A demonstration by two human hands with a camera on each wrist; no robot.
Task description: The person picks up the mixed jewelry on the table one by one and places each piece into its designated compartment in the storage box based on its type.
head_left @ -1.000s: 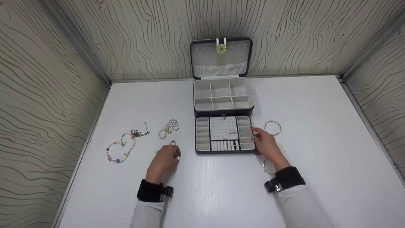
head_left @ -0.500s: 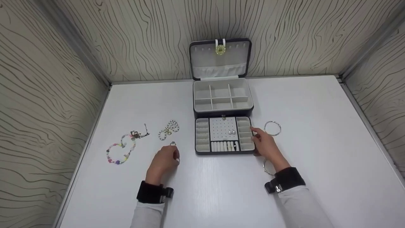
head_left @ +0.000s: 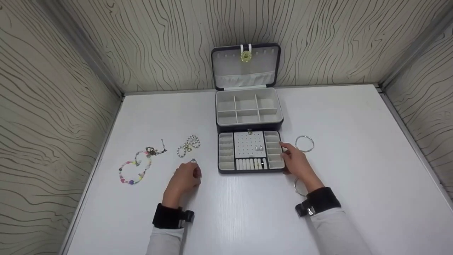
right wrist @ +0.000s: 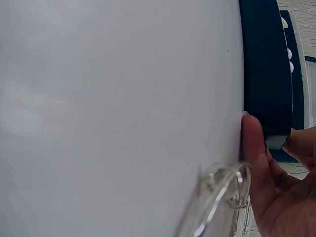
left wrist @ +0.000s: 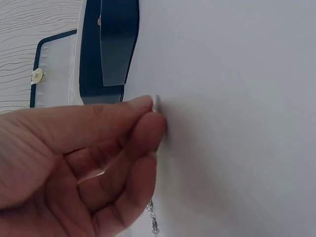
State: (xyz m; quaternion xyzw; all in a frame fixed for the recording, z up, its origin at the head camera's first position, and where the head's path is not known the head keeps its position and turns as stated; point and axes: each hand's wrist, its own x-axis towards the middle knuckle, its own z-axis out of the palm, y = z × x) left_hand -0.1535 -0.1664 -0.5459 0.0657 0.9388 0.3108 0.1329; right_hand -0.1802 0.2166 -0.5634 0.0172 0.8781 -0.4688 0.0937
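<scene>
My left hand (head_left: 182,180) is by the table's surface, fingers curled. In the left wrist view its thumb and index finger pinch what looks like a thin silvery piece (left wrist: 157,103), mostly hidden. A ring (head_left: 193,161) lies just beyond that hand. My right hand (head_left: 297,161) holds the right edge of a dark blue jewelry tray (head_left: 250,171), thumb and fingers on either side. The tray lies flat. Two pearl earrings (head_left: 259,148) sit on its perforated pad, and a gold and a black ring stand in its ring rolls (head_left: 249,164).
Behind the tray stands the open jewelry box (head_left: 249,125) with divided compartments. A beaded pearl strand (head_left: 193,141), a colorful bead necklace (head_left: 131,182) and a dark chain (head_left: 152,151) lie left. Bangles (head_left: 305,143) lie right, one partly under the right forearm.
Both hands hold nearly the same place. The left fingertips shift very slightly, and the camera view drifts a little. The tray and the jewelry on the table have not visibly moved.
</scene>
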